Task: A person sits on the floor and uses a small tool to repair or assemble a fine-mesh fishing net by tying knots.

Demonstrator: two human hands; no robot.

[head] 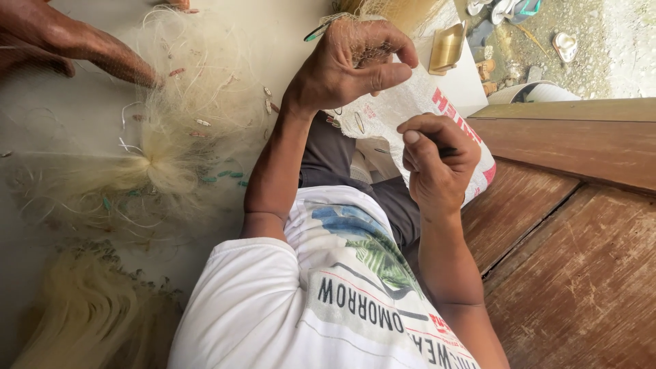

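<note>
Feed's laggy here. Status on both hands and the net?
Left hand shut on fishing net, mesh bunched in the fingers. Right hand closed on small dark tool. Another person's arm on the net, far side.

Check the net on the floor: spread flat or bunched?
Bunched. The pale fishing net gathers into a tight knot mid-floor, strands fanning outward from it.

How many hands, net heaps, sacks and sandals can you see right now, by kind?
Hands: 3, namely left hand, right hand, another person's hand
Pale fishing net heaps: 2, namely spread net, bundled net
White woven sack: 1
Sandals: about 3, partly cut off
Total: about 9
</note>
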